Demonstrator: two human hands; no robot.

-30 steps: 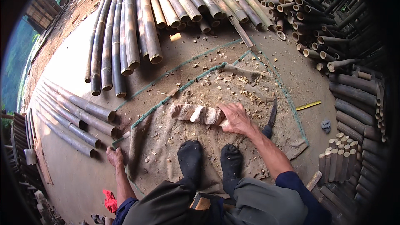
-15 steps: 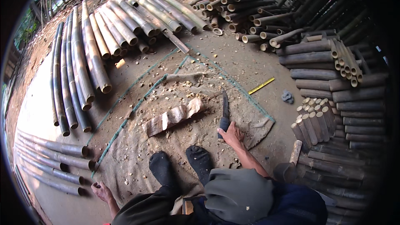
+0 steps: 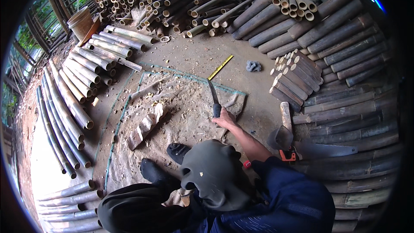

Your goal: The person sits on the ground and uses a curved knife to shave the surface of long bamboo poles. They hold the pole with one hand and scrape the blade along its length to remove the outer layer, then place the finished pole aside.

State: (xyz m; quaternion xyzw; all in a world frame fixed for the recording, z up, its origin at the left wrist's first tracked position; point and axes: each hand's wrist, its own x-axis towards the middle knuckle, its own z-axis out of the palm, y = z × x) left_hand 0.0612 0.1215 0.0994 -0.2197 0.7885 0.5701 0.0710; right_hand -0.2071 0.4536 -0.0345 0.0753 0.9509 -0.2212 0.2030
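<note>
My right hand (image 3: 224, 119) is closed around the dark handle of a long curved knife (image 3: 212, 92), whose blade points away from me above the chip-covered cloth. A rough, hacked block of wood (image 3: 146, 125) lies on the sackcloth (image 3: 177, 112) left of the knife, in front of my feet. Beyond the blade's tip, a yellow measuring tape (image 3: 220, 67) is stretched out on the ground. My left hand is out of sight in this picture.
Cut bamboo poles (image 3: 82, 77) lie in rows at left, and more bamboo (image 3: 340, 43) is stacked at right. A handsaw (image 3: 327, 150) rests near my right arm, beside a dark scoop-shaped thing (image 3: 279, 138). A grey rag (image 3: 253, 66) and a bucket (image 3: 80, 22) stand farther off.
My view has swung to the right, so the scene shifts left and the handsaw now shows. My left hand has dropped out of view. The knife stays in my right hand.
</note>
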